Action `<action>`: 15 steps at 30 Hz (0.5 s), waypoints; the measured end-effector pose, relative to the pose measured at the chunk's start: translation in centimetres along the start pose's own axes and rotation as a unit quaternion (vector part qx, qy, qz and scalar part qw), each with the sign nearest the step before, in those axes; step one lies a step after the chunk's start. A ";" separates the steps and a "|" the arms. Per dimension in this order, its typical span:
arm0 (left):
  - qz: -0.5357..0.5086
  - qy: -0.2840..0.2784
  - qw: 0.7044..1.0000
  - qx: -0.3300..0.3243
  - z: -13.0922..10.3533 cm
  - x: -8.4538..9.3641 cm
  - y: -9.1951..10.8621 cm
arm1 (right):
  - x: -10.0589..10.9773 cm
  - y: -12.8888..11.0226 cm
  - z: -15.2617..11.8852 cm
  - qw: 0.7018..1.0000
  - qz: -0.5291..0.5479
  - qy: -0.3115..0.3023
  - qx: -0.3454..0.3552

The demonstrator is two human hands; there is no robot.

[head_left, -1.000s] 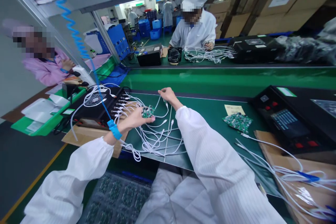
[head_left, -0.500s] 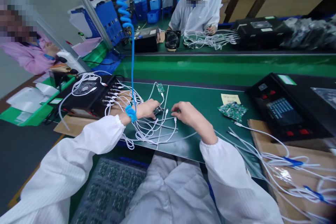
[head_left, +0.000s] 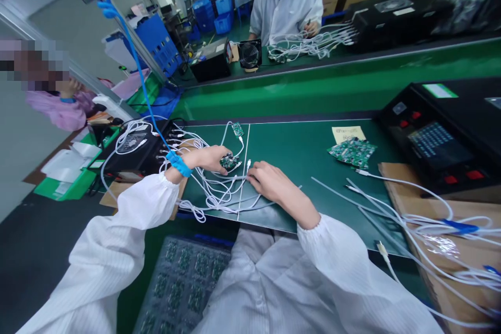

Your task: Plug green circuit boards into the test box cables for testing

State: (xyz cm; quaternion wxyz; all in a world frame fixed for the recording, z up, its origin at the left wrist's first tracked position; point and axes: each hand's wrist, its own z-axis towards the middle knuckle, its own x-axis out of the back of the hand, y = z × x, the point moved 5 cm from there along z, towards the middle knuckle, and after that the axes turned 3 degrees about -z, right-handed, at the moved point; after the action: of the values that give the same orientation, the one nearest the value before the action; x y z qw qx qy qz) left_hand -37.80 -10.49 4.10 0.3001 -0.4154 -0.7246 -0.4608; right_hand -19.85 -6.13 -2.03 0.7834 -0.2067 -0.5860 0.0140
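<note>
My left hand, with a blue strap at its wrist, grips a small green circuit board over the cable tangle. To its right my right hand is closed at the fingertips on a white cable whose plug points up. Another small board lies behind, joined to a white cable. White cables run from the black box on the left. A stack of green boards lies to the right, against a yellow note.
A black device with a screen stands at the right, beside cardboard with bundled cables. A tray of boards is below the table edge. A blue coiled hose hangs left. One person sits across, another at the left.
My right hand has moved down and left and closed on a cable. The board in my left hand now shows more of its face. The camera view has shifted.
</note>
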 end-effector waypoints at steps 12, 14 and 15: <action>0.010 0.112 0.993 0.019 0.2 -1.7 -0.1 | 1.1 1.5 2.6 0.989 -0.027 0.093 -0.109; 0.015 0.144 0.989 0.018 0.3 -2.4 0.2 | 0.6 1.8 2.9 0.987 0.016 0.106 -0.116; 0.019 0.148 0.989 0.015 0.4 -2.8 0.3 | 0.3 2.0 3.1 0.986 0.042 0.111 -0.117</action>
State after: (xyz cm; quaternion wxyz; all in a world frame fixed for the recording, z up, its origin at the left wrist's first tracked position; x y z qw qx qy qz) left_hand -36.24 -10.96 1.79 0.4193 -0.3519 -0.6705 -0.5008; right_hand -22.15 -3.32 -1.74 0.8128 -0.3217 -0.4835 -0.0455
